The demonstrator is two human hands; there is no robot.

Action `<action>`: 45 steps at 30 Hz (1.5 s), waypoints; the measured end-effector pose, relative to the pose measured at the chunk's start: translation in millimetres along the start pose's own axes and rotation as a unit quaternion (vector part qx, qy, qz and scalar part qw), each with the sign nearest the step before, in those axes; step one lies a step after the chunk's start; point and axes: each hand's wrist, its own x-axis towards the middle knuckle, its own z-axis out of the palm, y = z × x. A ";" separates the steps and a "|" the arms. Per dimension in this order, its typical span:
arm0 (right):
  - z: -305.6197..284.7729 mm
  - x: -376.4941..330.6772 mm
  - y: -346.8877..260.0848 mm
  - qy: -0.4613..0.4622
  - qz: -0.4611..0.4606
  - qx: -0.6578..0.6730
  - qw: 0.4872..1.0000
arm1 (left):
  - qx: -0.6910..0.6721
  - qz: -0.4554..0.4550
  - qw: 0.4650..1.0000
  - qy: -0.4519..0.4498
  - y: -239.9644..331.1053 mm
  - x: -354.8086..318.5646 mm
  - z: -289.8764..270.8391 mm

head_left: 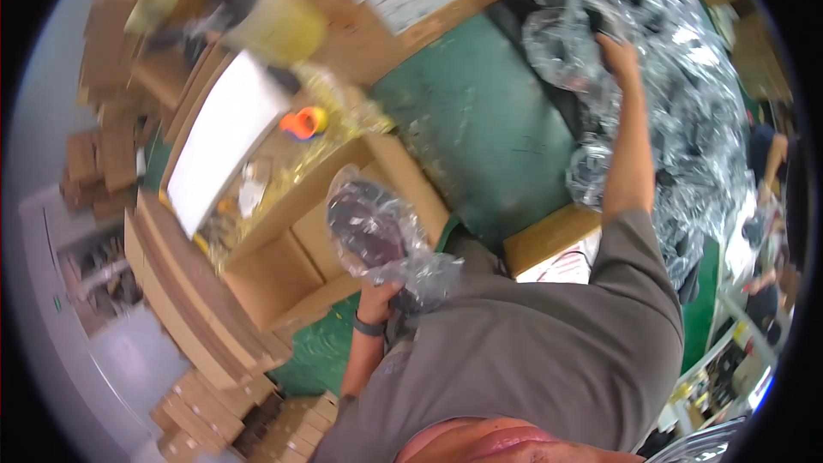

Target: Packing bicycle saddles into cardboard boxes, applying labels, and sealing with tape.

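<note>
My left hand (378, 298) is closed around the lower end of a dark, rounded item in a clear plastic bag (370, 225). The item is held over the near right side of an open cardboard box (279, 279); its exact kind is hidden by the shiny wrapping. On the far right, my right arm is stretched out over a large pile of similar plastic-wrapped dark items (677, 111). There my right hand (619, 53) is closed on a wrapped black piece at the pile's left side, its fingertips partly hidden.
A green work table (480, 120) lies between box and pile. Beyond the box are an orange tape roll (304, 123), a white sheet (227, 141) and yellow tape strips. Flat cardboard (184, 291) leans at the left. A small carton (549, 240) sits near my body. People work at far right.
</note>
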 end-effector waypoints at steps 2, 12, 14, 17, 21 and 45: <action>-7.4 -103.2 -25.0 -0.129 0.039 0.319 0.938 | 0.152 0.077 0.985 0.030 36.6 -1.8 -17.9; 269.6 -538.3 -214.8 -0.569 -0.351 -0.219 0.711 | 0.396 -0.139 0.891 0.173 -54.0 64.1 -468.4; 396.7 -596.2 -181.1 -0.483 -0.456 -0.385 0.640 | 0.359 -0.201 0.882 0.228 -76.9 85.5 -523.4; 595.6 -693.1 -149.9 -0.477 -0.502 -0.549 0.468 | 0.237 -0.209 0.878 0.359 -135.7 97.9 -588.5; 720.1 -752.7 -126.5 -0.501 -0.665 -0.261 0.488 | 0.272 -0.097 0.887 0.361 -230.7 118.8 -674.2; 168.9 38.7 -22.6 0.153 -0.194 -0.584 0.773 | 0.661 0.315 0.672 0.109 91.6 81.2 -10.7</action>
